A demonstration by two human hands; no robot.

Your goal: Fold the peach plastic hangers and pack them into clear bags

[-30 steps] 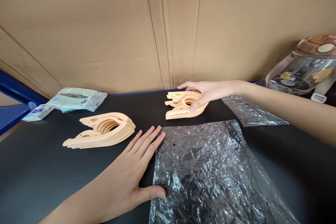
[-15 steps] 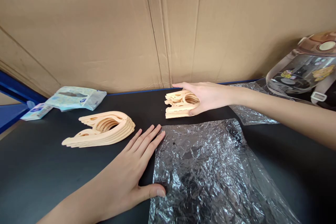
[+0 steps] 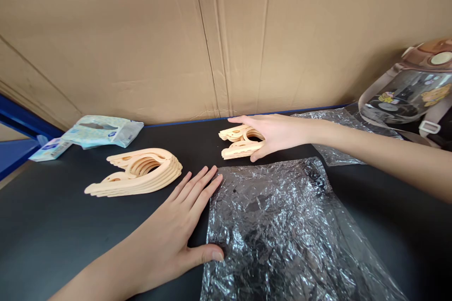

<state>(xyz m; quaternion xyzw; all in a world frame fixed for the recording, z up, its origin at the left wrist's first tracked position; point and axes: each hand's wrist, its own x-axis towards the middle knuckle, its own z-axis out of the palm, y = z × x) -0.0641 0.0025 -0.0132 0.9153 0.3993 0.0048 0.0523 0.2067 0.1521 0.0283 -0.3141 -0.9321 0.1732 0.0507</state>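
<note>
My left hand [image 3: 178, 225] lies flat with its fingers spread. Its fingertips and thumb press on the left edge of a crinkled clear plastic bag [image 3: 278, 225]. At the back of the table, my right hand [image 3: 275, 131] is closed around the right end of a small stack of beige arch-shaped pieces [image 3: 240, 150]; the rounded end is hidden in the palm. Beyond my left fingertips lies a larger stack of beige arch-shaped pieces [image 3: 155, 179], nested together with the curved end to the right. No hand touches that stack.
A tissue pack [image 3: 102, 129] and a smaller packet [image 3: 51, 149] lie at the back left. Another clear plastic bag [image 3: 339, 150] is under my right forearm. A strapped water bottle [image 3: 406, 94] stands at the back right. A cardboard wall [image 3: 158, 47] rises behind the black table [image 3: 38, 225].
My right hand has shifted slightly left and down with the small stack, which has tilted a little. My left hand stays put on the bag.
</note>
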